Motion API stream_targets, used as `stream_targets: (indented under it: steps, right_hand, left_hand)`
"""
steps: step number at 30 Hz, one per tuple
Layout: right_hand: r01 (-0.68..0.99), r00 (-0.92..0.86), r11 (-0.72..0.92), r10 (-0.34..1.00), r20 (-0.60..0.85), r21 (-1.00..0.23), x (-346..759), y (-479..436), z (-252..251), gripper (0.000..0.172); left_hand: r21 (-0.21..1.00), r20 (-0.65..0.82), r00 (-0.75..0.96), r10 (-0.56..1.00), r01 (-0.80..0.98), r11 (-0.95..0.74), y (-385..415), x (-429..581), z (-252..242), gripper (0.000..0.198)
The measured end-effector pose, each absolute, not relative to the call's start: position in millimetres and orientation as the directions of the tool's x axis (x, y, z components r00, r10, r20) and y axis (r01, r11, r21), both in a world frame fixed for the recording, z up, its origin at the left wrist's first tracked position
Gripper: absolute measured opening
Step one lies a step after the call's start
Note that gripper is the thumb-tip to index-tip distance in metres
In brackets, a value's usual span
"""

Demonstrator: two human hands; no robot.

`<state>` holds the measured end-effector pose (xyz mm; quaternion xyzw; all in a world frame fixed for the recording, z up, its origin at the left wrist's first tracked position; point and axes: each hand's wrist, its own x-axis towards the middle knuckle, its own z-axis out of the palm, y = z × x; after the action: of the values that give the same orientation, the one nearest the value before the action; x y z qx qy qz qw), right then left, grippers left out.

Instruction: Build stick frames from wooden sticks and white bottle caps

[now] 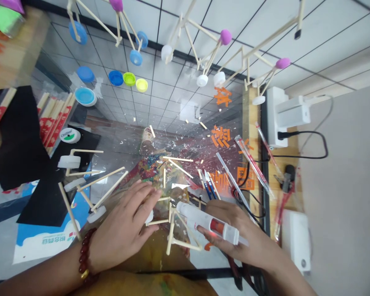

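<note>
My left hand (128, 218) has its thumb and fingers around a white bottle cap (149, 216) on a small wooden-stick frame (172, 228); the palm side is hidden. In my right hand (234, 222) is a white glue gun (208, 220), with a clear glue stick jutting from its rear. Its nozzle points at the upper joint of the frame, very near or touching it. Left of my left hand stand more stick pieces (94, 201) with white caps as wheels. Loose sticks (178, 159) lie just beyond the frame.
Finished stick models with pink balls (225, 37) line the far edge. Blue and yellow caps (129, 79), black sheets (17, 139) and packed sticks (54, 119) lie leftward. At right are a power strip (277, 115), cables, glue sticks (234, 176) and blue-handled tools (208, 185).
</note>
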<state>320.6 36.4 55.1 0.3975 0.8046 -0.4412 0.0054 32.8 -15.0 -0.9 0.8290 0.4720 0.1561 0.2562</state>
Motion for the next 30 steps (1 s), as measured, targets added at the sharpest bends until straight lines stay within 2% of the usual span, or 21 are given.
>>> stream_targets:
  steps: [7, 12, 18, 21, 25, 28, 30]
  right_hand:
    - [0.658, -0.665, 0.268, 0.646, -0.376, -0.703, 324.4, 35.3, 58.5, 0.026]
    - [0.66, -0.609, 0.141, 0.675, -0.416, -0.738, 324.8, 36.1, 60.4, 0.029]
    - [0.63, -0.522, 0.055, 0.769, -0.37, -0.774, 323.2, 33.2, 59.1, 0.032]
    - [0.593, -0.399, -0.056, 0.846, -0.354, -0.803, 327.2, 23.8, 58.3, 0.036]
    - [0.48, -0.115, -0.257, 0.929, -0.351, -0.839, 336.5, 4.7, 55.8, 0.038]
    - [0.477, 0.033, -0.301, 0.945, -0.326, -0.826, 345.6, -10.7, 56.4, 0.037]
    - [0.523, 0.063, -0.279, 0.955, -0.29, -0.805, 352.7, -21.7, 59.1, 0.036]
  left_hand:
    - [0.582, 0.016, 0.494, 0.869, 0.703, -0.41, -16.6, 32.7, -1.1, 0.068]
    - [0.597, 0.017, 0.492, 0.87, 0.693, -0.404, -15.3, 33.3, -1.0, 0.069]
    - [0.605, 0.02, 0.484, 0.875, 0.69, -0.396, -14.2, 32.3, -2.1, 0.072]
    - [0.603, 0.028, 0.486, 0.874, 0.689, -0.402, -14.5, 32.3, -2.9, 0.075]
    - [0.591, 0.02, 0.477, 0.879, 0.703, -0.395, -14.9, 33.4, -2.5, 0.075]
    - [0.598, 0.057, 0.476, 0.878, 0.688, -0.411, -14.0, 34.2, 1.5, 0.075]
    - [0.609, 0.088, 0.475, 0.875, 0.67, -0.425, -12.8, 34.2, 6.0, 0.075]
